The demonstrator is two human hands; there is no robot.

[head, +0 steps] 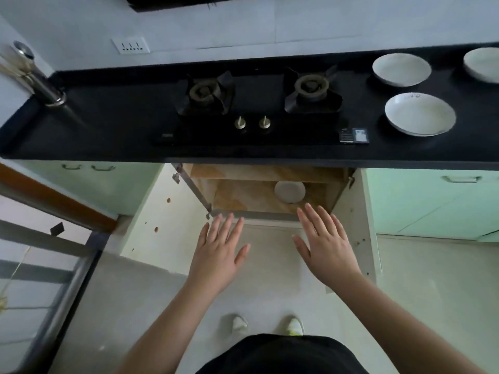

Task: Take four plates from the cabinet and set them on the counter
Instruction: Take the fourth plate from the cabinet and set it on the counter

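Left hand [219, 249] flat, fingers apart, empty | right hand [325, 245] same | plate [289, 192] in cabinet [348, 211]

Empty hands [220, 248] before open cabinet [259, 195]

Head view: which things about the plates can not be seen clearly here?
- Far right plate: cut off by the right edge of the head view.
- White plate in the cabinet: small and dim under the counter; whether it is one plate or a stack is unclear.
- Marking on the near plate: too small to read.
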